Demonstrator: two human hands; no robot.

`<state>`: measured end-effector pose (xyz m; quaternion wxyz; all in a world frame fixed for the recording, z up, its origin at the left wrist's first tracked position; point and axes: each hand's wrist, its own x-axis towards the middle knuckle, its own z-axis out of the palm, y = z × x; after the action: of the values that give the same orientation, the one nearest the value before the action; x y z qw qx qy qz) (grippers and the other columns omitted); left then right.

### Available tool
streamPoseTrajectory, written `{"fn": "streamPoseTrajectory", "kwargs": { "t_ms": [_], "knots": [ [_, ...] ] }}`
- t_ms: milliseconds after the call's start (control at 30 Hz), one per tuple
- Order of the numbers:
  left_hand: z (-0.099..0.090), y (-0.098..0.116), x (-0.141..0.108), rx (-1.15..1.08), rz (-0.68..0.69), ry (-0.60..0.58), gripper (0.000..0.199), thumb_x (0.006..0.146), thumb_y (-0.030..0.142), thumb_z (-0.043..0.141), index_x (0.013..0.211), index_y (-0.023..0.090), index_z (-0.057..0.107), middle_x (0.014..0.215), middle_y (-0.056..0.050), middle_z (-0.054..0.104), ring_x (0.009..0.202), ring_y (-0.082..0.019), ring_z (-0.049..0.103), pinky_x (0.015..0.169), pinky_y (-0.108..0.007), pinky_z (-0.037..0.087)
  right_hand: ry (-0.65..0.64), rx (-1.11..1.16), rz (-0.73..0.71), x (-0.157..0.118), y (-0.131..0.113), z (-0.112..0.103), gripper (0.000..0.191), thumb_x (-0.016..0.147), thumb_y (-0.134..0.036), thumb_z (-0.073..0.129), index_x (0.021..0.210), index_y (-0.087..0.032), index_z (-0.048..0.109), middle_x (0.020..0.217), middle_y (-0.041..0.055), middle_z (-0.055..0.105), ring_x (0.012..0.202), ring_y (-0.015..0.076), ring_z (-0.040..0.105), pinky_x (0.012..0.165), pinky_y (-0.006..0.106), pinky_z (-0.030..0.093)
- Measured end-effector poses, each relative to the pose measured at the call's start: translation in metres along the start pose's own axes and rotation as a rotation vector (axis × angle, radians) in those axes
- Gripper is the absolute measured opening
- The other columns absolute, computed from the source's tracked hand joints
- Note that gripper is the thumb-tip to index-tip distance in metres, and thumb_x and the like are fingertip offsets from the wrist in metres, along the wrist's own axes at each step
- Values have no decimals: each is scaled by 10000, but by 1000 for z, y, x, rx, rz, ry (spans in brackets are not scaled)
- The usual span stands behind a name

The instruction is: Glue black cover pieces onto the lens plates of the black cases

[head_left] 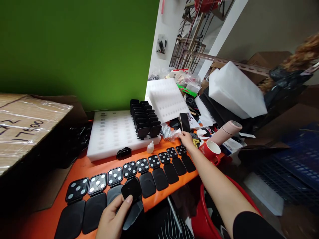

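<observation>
My left hand [114,214] pinches a thin black square pad [132,188] between thumb and fingers. A translucent greyish sheet [134,215] hangs just below that pad; whether I hold it too is unclear. Stretched far forward, my right hand [186,139] has its fingers closed at the edge of a crumpled clear plastic bag [171,132] with silvery contents. Along the table's front runs a row of opened black hinged cases [129,169]. Their upper halves carry round whitish dots, and their lower halves [147,184] are plain black.
A white foam tray [109,132] holds rows of upright black pieces [146,119]. Before it stand a small white bottle [150,147] and a black item [124,153]. A phone [184,122], red mug [210,151] and pink flask [226,132] lie rightward. A carton [30,122] flanks the left.
</observation>
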<state>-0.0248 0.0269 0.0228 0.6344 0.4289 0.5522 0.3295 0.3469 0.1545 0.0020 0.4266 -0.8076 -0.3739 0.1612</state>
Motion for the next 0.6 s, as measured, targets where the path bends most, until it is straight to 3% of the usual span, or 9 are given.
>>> {"fn": "streamPoseTrajectory", "kwargs": {
  "t_ms": [133,333,467,533,600],
  "knots": [
    [7,10,0,-35,-37,-12,473,495,641,701,552,185,594,590,2,563,623,-189,528,578,-247,456,48,355,134,16,-3,-19,239,806,-427,543,740,-197,534,670,-15,558,580,130,529,525,239,417],
    [11,6,3,-82,-49,-34,461,487,617,726,585,178,628,601,-1,598,616,-181,539,583,-239,459,120,735,217,5,-15,-41,338,773,-490,598,668,-208,446,567,-56,478,485,90,477,458,201,404],
    [10,-3,3,-49,33,-26,425,594,590,684,563,173,605,559,9,549,564,-158,496,525,-229,421,129,867,190,-46,-29,-36,281,734,-452,651,765,-209,513,687,-45,554,565,87,521,502,195,423],
    [11,-1,1,-40,50,-46,421,616,582,667,568,169,606,567,8,543,573,-156,489,527,-226,411,51,890,44,-90,-37,-25,284,699,-405,698,857,-210,564,810,-17,610,670,112,561,568,216,450],
    [14,3,-1,-38,45,-77,417,623,577,657,582,164,611,580,5,544,588,-157,488,534,-224,404,-88,746,-95,-138,-46,-13,260,724,-378,692,893,-206,594,873,8,627,758,136,579,671,246,470]
  ]
}}
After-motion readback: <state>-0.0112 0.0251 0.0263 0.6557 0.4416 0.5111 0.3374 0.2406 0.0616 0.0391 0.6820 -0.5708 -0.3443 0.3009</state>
